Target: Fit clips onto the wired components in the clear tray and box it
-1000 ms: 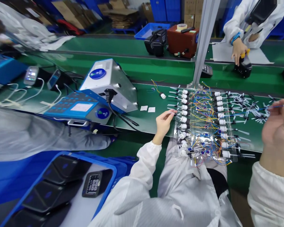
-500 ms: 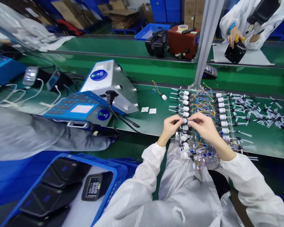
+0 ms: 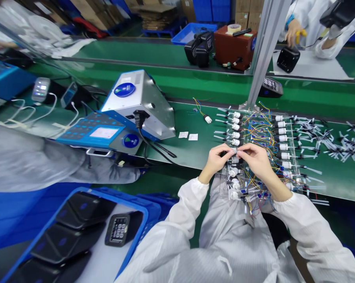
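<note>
Both my hands meet over the left row of a clear plastic fixture (image 3: 221,190). My left hand (image 3: 218,158) pinches a small white cylindrical part (image 3: 234,151) between thumb and fingertips. From the other side, my right hand (image 3: 256,159) closes its thumb and forefinger on the same part, whose details the fingers largely hide. Similar white cylinders (image 3: 235,134) with black ends and pale straps line the left side of the fixture. Another row of white cylinders (image 3: 282,138) runs along the right. Thin yellow, blue and red wires (image 3: 258,129) tangle between the rows.
Loose black pieces with pale straps (image 3: 342,147) are heaped at right. Left lie a wired white cylinder (image 3: 207,118), two paper packets (image 3: 193,136) and a silver-blue machine (image 3: 148,106). A metal post (image 3: 264,55) rises behind the fixture. A blue crate (image 3: 145,216) holds black devices.
My fingertips have drawn closer together around the white part. The view has shifted slightly. Across the bench, a co-worker's hand has risen off a black device, which now stands more upright.
</note>
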`<action>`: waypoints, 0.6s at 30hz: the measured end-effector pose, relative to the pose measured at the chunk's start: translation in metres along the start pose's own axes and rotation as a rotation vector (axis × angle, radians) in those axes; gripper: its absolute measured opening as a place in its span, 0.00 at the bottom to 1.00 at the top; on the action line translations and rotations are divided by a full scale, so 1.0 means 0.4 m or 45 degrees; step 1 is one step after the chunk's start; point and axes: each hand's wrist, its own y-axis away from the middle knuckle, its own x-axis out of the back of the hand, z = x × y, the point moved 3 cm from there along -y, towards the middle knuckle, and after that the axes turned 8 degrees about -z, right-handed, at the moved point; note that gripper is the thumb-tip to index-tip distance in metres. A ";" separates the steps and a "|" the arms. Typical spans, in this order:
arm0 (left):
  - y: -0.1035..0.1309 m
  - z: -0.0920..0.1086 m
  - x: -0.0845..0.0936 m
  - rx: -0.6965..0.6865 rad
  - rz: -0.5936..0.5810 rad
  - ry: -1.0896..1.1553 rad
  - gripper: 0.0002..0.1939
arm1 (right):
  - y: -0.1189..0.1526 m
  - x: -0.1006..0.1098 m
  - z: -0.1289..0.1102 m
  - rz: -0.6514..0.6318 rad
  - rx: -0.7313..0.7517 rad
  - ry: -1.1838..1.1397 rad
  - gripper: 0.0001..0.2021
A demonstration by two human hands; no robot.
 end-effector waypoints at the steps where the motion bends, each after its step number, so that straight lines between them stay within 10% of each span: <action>1: 0.001 -0.002 0.001 0.004 0.007 0.001 0.11 | 0.001 0.000 -0.002 0.005 0.006 -0.005 0.14; 18: 0.016 -0.004 -0.008 0.030 0.081 0.008 0.09 | -0.001 -0.006 0.009 -0.008 0.014 0.110 0.11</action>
